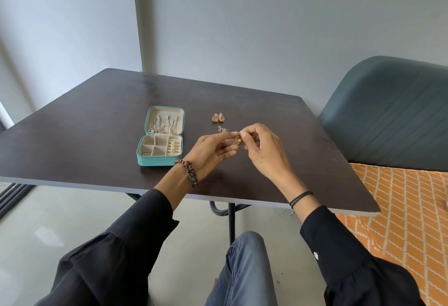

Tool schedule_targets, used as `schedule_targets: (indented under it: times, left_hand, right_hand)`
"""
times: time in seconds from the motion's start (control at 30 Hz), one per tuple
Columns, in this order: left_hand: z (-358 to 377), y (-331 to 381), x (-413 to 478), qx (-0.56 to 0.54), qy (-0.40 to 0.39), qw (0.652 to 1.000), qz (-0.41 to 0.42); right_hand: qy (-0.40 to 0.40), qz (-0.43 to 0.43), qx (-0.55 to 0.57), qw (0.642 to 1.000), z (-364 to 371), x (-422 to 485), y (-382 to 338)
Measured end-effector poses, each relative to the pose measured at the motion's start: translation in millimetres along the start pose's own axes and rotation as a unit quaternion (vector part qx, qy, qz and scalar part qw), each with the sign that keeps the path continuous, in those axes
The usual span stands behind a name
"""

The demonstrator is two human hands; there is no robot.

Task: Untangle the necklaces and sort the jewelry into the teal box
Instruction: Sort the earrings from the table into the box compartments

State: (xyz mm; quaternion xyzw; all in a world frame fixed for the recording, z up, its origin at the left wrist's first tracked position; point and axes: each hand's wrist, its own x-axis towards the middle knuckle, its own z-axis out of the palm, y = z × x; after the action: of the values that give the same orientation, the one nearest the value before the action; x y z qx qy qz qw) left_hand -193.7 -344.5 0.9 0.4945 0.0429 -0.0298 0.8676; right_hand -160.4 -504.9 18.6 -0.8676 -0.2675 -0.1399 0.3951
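Observation:
The teal box point(143, 160) lies open on the dark table, left of my hands. Silver necklaces point(162, 123) hang in its cream lid, and gold rings point(174, 146) sit in the roll slots of its base. A small gold piece of jewelry point(238, 139) is held above the table between both hands: my left hand point(209, 154) and my right hand point(263, 150) each pinch it with their fingertips. Just beyond my hands, a pair of orange-pink earrings point(218, 117) and a small silver piece point(221, 129) lie on the table.
The dark table point(97, 123) has a grey front edge near my lap. A teal upholstered chair point(392, 114) stands at the right, over an orange patterned rug point(407, 208). The wall is close behind the table.

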Motion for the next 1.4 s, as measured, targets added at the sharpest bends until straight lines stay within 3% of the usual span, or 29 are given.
schedule_targets:
  times: [0.27, 0.57, 1.03, 1.4]
  left_hand:
    - [-8.7, -0.9, -0.4, 0.069, -0.019, 0.996, 0.053]
    - [-10.9, -3.7, -4.3, 0.112, -0.028, 0.988, 0.103]
    - [-11.0, -5.5, -0.1, 0.065, 0.007, 0.995, 0.082]
    - [-9.6, 0.2, -6.0, 0.106, 0.051, 0.989, 0.09]
  right_hand:
    - [-0.033, 0.128, 0.189, 0.973, -1.3, -6.0, -0.3]
    - [-0.017, 0.125, 0.187, 0.974, 2.1, -7.5, -3.9]
    - [-0.033, 0.175, 0.268, 0.947, -2.3, -14.0, 6.3]
    - [-0.142, 0.171, 0.424, 0.878, -2.3, -16.7, 8.4]
